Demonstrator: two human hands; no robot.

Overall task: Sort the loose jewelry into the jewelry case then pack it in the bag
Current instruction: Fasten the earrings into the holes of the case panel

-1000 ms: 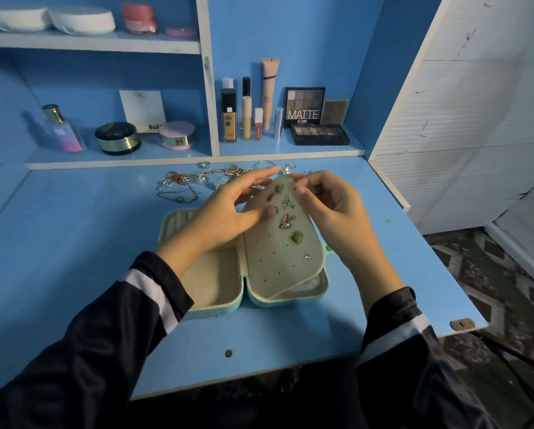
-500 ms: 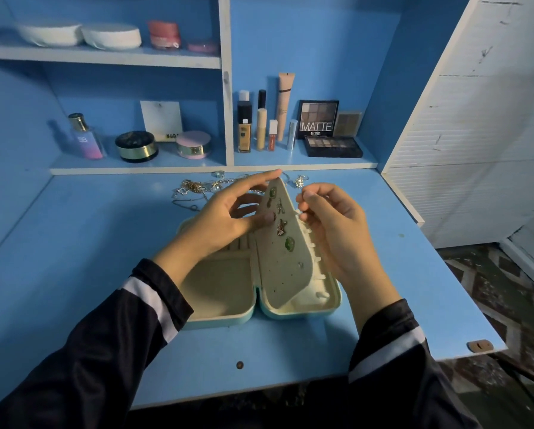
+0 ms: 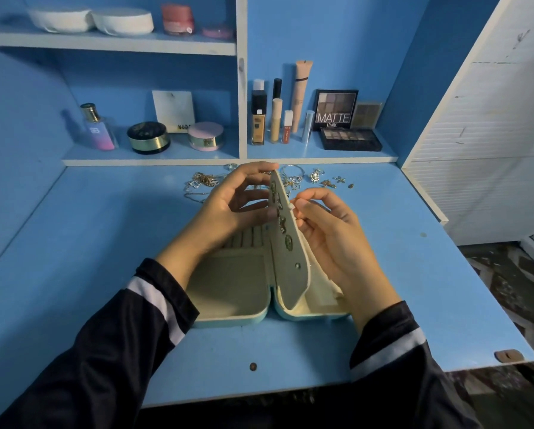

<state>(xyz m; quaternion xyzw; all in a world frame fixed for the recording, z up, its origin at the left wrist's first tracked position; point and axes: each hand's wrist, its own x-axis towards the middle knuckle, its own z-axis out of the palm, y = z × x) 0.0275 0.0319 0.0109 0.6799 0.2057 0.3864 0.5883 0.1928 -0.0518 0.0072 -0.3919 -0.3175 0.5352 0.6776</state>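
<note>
Blue desk (image 3: 73,243) stretches below a blue shelf unit. On the lower shelf, far left, stand a perfume bottle (image 3: 97,128), a black jar (image 3: 148,137) and a pink jar (image 3: 205,136).

The left hand (image 3: 228,209), in a dark sleeve with a white stripe, grips the panel (image 3: 290,252): its forefinger curls over the top tip and its thumb presses the left face.

The case (image 3: 228,292) lies open flat at mid-desk, its two pale halves side by side, with ring rolls at the back of the left half. The panel stands almost upright on the hinge line between them, and several earrings (image 3: 281,224) are pinned down its left face.

Loose jewelry (image 3: 202,181) lies on the desk behind the case, outside it. A tangle of chains sits behind the left hand, and smaller pieces are scattered to the right of the panel's tip.

The right hand (image 3: 330,230) is just right of the panel, fingers curled. Its thumb and forefinger pinch a small white nub (image 3: 291,206) on the panel's right side.

Further right on the shelf stand tubes (image 3: 276,119), and a palette (image 3: 335,109) is propped behind a flat one.
</note>
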